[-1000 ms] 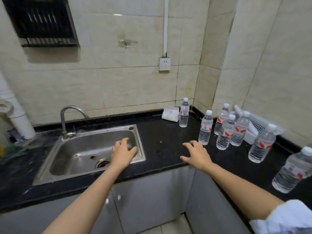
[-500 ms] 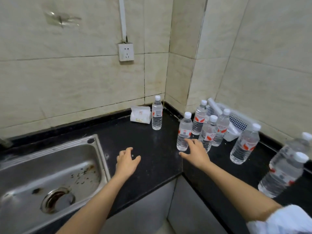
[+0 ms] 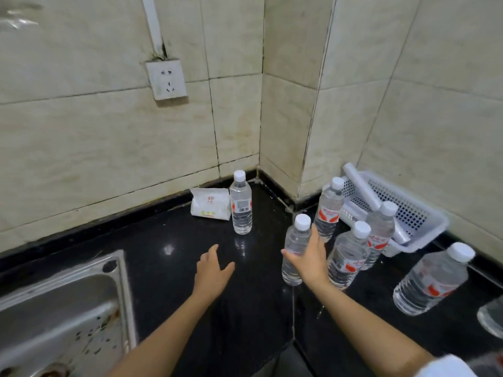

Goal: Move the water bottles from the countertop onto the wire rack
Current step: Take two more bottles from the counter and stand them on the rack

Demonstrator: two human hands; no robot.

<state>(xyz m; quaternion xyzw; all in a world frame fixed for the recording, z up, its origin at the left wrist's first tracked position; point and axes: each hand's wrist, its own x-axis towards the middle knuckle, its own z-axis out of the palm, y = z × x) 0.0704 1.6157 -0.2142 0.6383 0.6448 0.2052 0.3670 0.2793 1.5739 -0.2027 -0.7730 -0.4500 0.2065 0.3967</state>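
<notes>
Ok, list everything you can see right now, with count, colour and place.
clear plastic water bottles: six whole, a seventh cut off at the right edge, white caps, upright on the counter, mostly clustered right
black stone countertop: one, along both walls
white perforated plastic basket: one, right wall, holding a white roll
white tissue pack: one, back corner
steel sink: one, lower left
white wall socket: one, back wall
left hand: open, empty
right hand: around the nearest bottle
</notes>
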